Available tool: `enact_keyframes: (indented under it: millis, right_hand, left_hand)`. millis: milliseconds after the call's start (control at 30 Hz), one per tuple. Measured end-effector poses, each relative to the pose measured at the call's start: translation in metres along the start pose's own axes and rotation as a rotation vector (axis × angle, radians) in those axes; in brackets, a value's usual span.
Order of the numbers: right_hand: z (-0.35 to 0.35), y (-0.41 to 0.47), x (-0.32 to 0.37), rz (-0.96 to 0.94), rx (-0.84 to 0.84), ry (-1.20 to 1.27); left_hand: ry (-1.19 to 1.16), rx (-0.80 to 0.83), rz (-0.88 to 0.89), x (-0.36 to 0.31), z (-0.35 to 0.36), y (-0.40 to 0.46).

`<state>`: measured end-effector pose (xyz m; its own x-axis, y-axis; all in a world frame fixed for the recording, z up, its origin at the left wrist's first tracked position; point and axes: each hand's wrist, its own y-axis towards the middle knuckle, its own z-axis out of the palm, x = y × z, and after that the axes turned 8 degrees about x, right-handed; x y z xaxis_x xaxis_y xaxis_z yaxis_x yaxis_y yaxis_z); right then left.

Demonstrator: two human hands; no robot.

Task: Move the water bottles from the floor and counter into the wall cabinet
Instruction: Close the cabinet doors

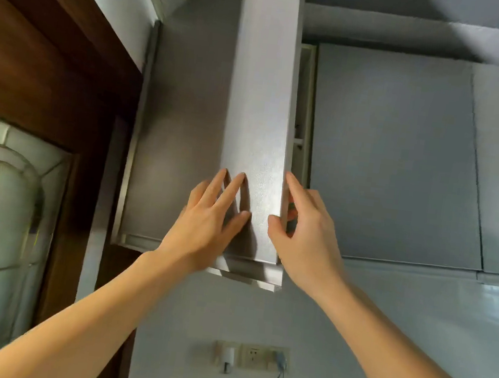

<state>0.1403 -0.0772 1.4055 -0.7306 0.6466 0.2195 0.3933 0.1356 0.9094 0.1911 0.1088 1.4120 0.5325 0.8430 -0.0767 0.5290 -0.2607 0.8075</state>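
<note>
The wall cabinet [396,156] is hanging above both hands, its tall grey door [259,121] standing partly swung out, long axis vertical, free edge pointing toward the camera. The left hand [206,224] is lying flat against the door's outer face with fingers straight and spread, fingertips pointing up. The right hand [306,227] is pinching the door's free edge just right of those fingers, thumb in front and fingers curling behind; no bottles are showing.

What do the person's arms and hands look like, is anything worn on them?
Both forearms are bare up to the frame's edge, with no sleeves in view. The left hand and right hand show no gloves, rings, watch or bracelet.
</note>
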Motion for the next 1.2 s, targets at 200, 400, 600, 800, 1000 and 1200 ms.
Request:
enact_keyframes:
  millis: [200,400,600,800,1000,1200]
  right_hand:
    - [-0.001,0.015,-0.073,0.099,0.116,-0.12]
    - [0.02,0.034,-0.141,0.126,0.141,-0.111]
    - [0.04,0.051,-0.185,0.114,0.112,-0.08]
    - [0.048,0.063,-0.217,0.194,0.129,-0.156]
    - [0.07,0.079,-0.24,0.23,0.072,-0.229]
    - [0.103,0.083,-0.269,0.288,0.166,-0.469]
  left_hand:
    - [-0.04,-0.009,-0.009,-0.001,0.063,0.033]
    - [0.119,-0.06,-0.034,0.001,0.114,0.063]
    - [0.174,-0.153,-0.015,0.013,0.151,0.082]
    - [0.261,-0.162,-0.023,0.029,0.171,0.104]
    - [0.266,-0.239,0.023,0.039,0.187,0.12]
    - [0.349,-0.08,-0.052,0.061,0.203,0.138]
